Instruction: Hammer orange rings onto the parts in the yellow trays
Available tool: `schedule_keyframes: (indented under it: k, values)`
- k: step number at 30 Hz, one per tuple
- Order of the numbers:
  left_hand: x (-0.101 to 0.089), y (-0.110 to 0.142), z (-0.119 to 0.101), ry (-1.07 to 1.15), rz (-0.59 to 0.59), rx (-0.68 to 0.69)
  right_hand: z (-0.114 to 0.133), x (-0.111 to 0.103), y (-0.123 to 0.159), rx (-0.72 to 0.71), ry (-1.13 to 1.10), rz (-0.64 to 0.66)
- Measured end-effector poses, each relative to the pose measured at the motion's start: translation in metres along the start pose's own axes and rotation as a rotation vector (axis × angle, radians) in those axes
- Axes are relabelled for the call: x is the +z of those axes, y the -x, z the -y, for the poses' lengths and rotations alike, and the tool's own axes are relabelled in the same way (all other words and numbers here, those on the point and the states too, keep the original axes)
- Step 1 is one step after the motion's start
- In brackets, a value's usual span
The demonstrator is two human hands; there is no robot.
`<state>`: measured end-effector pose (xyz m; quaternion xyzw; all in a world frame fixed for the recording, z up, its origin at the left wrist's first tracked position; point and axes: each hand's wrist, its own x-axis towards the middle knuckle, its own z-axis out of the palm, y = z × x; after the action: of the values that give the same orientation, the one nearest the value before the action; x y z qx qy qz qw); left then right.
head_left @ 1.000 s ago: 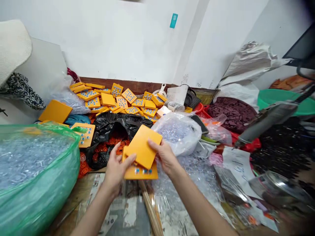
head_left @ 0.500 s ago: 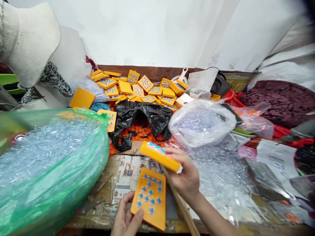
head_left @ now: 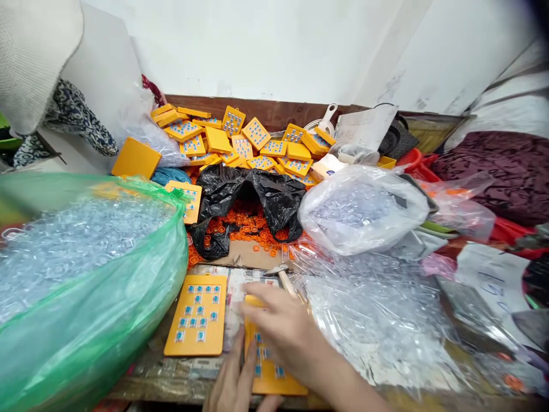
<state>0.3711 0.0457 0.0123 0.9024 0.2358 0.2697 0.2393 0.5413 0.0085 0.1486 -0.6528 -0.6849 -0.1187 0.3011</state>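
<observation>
Two orange trays with small blue pieces lie flat on the table's near edge. One orange tray [head_left: 198, 315] lies free at the left. My right hand [head_left: 283, 329] rests, blurred, on top of the second orange tray [head_left: 270, 372], its fingers reaching over the tray's far end. My left hand [head_left: 234, 382] lies at that tray's left edge with fingers stretched out flat, touching it. A pile of similar orange trays [head_left: 253, 143] sits at the back by the wall.
A big green bag of clear plastic pieces [head_left: 77, 274] fills the left. A black bag with small orange rings [head_left: 246, 212] lies in the middle, a white bag of clear pieces [head_left: 360, 212] to its right. Clear plastic sheeting [head_left: 377, 315] covers the right side. A hammer [head_left: 283, 277] lies near the trays.
The tray my left hand held now lies flat at the left. My right hand has brought its tray down onto the table, and my left hand has moved beside it.
</observation>
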Motion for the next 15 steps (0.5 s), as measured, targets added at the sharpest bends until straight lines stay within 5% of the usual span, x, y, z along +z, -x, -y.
schedule_keyframes:
  k: [1, 3, 8, 12, 15]
  values:
    - [0.0, -0.004, -0.003, -0.076, -0.01, 0.063, -0.005, -0.01, 0.019, 0.173, 0.086, -0.087]
    - [-0.003, -0.012, -0.008, -0.185, -0.014, 0.139, -0.013, -0.022, 0.059, 0.452, 0.216, -0.029]
    - [-0.028, -0.044, -0.014, -0.295, -0.004, 0.224, -0.018, -0.003, 0.119, 0.625, 0.215, 0.103]
    - [-0.049, -0.119, -0.013, -0.192, 0.032, 0.253, -0.019, 0.016, 0.115, 0.807, 0.15, 0.104]
    - [-0.034, -0.192, -0.01, -0.034, 0.17, 0.1, -0.022, 0.014, 0.105, 0.916, 0.074, 0.115]
